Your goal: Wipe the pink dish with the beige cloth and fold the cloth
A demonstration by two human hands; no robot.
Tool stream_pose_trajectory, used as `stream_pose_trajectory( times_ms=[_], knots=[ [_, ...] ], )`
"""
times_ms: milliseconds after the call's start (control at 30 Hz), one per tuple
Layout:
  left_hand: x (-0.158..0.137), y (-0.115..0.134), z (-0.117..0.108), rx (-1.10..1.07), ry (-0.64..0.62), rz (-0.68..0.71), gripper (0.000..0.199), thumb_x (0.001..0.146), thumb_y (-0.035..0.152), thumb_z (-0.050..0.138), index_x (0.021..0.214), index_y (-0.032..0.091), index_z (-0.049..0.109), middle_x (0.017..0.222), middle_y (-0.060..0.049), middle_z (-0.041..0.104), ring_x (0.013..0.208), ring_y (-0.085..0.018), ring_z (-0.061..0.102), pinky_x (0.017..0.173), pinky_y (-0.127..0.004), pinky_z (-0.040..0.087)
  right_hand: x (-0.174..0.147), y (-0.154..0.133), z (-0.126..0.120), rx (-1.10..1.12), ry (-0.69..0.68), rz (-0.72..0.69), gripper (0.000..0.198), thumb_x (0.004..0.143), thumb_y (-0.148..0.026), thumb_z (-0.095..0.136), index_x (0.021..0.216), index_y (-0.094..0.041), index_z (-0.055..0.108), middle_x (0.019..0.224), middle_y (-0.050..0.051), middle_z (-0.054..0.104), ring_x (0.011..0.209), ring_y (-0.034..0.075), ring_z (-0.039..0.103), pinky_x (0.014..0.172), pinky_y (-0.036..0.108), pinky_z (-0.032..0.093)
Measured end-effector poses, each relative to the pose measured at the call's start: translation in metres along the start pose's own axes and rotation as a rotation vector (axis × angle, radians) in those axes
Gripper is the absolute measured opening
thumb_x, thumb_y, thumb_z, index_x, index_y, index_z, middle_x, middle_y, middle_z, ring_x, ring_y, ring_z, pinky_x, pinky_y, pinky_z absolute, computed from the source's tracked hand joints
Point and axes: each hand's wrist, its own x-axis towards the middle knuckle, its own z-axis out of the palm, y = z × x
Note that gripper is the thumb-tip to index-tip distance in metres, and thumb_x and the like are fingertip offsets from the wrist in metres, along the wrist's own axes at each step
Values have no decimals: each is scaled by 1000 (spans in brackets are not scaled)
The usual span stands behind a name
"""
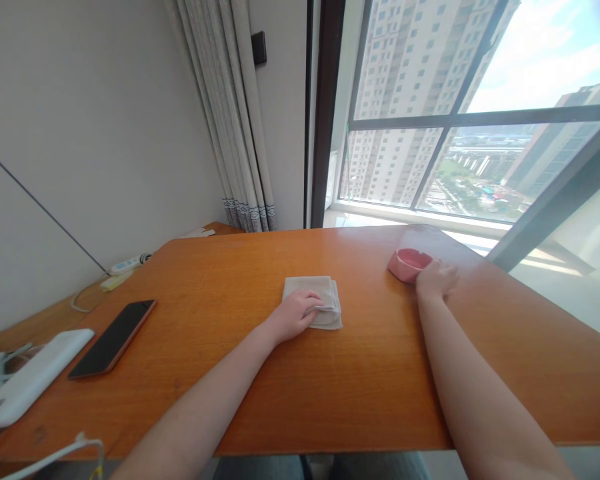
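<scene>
A folded pale grey cloth (pixel 325 288) lies near the middle of the wooden table. My left hand (pixel 296 315) rests over its left front part, with the fingers curled round the cloth's layers. Farther right stands a pink ashtray (pixel 404 268), angular in outline, with notches in its rim. My right hand (pixel 436 279) is closed against the ashtray's right side, and its thumb side touches the wall. Part of the right hand's grip is hidden behind the wrist and the ashtray.
To the left lie a dark phone (pixel 114 339) and a long white device (pixel 35 377). A white cable (pixel 60 457) crosses the near left corner. A power strip (pixel 125 265) sits by the wall. Beyond the table (pixel 240 280) are a curtain (pixel 230 100) and a large window.
</scene>
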Motion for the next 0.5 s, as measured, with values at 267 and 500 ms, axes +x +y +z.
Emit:
stream_pose_trajectory(
  times_ms=[267, 500],
  knots=[
    [6, -13, -2, -408, 685, -377, 28, 89, 38, 40, 92, 19, 61, 91, -6, 63, 88, -19, 57, 83, -33, 44, -153, -57, -11, 88, -824, -805, 39, 88, -35, 33, 120, -20, 48, 93, 8, 64, 83, 20, 58, 75, 32, 44],
    [2, -42, -24, -594, 1231, -604, 32, 80, 25, 42, 112, 22, 45, 104, -5, 57, 95, -17, 56, 86, -31, 44, -203, -44, -6, -401, -978, -1096, 43, 85, -33, 41, 123, -19, 53, 140, 11, 43, 126, 29, 37, 103, 45, 26]
  ],
)
